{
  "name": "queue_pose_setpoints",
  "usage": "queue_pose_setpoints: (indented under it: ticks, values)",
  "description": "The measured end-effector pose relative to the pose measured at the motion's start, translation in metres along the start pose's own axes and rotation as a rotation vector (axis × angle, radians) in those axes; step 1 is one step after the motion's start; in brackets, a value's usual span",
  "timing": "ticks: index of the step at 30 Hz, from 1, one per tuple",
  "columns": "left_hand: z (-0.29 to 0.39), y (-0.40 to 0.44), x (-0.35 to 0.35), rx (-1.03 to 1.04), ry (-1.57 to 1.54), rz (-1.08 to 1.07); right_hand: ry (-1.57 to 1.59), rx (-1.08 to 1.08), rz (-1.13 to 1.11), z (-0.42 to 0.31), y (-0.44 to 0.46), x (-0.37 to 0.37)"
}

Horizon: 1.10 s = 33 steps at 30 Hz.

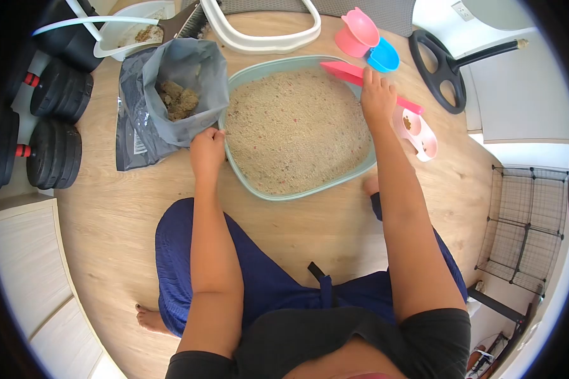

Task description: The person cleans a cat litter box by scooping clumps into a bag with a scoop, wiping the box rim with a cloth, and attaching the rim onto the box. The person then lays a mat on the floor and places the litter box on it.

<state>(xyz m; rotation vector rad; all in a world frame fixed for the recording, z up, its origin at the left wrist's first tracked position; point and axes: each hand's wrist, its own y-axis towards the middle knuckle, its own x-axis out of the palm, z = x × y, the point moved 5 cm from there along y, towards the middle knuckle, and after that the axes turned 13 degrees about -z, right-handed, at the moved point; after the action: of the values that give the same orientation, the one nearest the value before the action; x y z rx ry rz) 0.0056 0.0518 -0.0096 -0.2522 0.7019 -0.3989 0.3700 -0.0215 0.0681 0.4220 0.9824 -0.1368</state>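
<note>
A pale green litter box [273,197] full of beige litter [297,129] stands on the floor in front of me. My right hand [378,96] is closed around a pink litter scoop [342,69] at the box's right rim; the blade reaches over the litter and the handle end sticks out to the right. To the left of the box, a grey plastic bag [136,120] gapes wide, with brownish clumps [178,101] inside. My left hand [207,153] is closed at the bag's lower right edge, close to the box's rim.
Behind the box lies a white frame [259,43]. Pink [357,35] and blue [384,57] containers stand at the back right, near a pink feeding bowl [427,145]. A white tray [117,38] is behind the bag. Dumbbells [54,151] sit left; a wire rack [528,221] stands right.
</note>
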Motion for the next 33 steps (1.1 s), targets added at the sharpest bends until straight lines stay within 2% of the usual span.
queue_pose_setpoints:
  ticks: [2, 3, 5, 8, 15, 20, 24, 26, 30, 32, 33]
  values:
    - [0.0, 0.0, 0.0, 0.024, -0.02, -0.006, 0.237, 0.086, -0.136, 0.004, -0.002, 0.012]
    - [0.001, -0.001, -0.001, 0.02, -0.023, -0.009, 0.235, 0.083, -0.14, 0.004, -0.003, 0.01]
    - [0.005, -0.002, -0.002, 0.034, -0.015, -0.012, 0.498, 0.312, -0.514, 0.012, -0.01, 0.027]
    - [0.006, -0.002, -0.002, 0.032, -0.009, -0.018, 0.591, 0.287, -0.626, 0.008, -0.02, 0.024]
    - [0.003, 0.001, -0.001, 0.054, 0.042, -0.013, 0.724, 0.256, -0.662, 0.01, -0.037, 0.018]
    - [0.007, -0.001, -0.003, 0.067, 0.078, 0.001, 0.967, 0.301, -0.49, 0.01, -0.043, 0.007]
    - [0.007, -0.002, -0.003, 0.048, 0.062, -0.007, 1.08, 0.304, -0.492, 0.005, -0.046, 0.015]
    - [0.005, 0.0, -0.001, 0.077, 0.064, 0.003, 1.41, 0.335, -0.658, -0.006, -0.052, 0.028]
    - [0.004, 0.0, -0.002, 0.058, 0.048, 0.001, 1.526, 0.378, -0.833, -0.009, -0.045, 0.016]
    - [0.0, 0.002, 0.0, 0.065, 0.046, -0.001, 1.473, 0.26, -1.015, -0.022, -0.05, 0.002]
    - [0.001, 0.001, 0.0, 0.061, 0.045, -0.002, 1.471, 0.258, -1.02, -0.021, -0.048, 0.002]
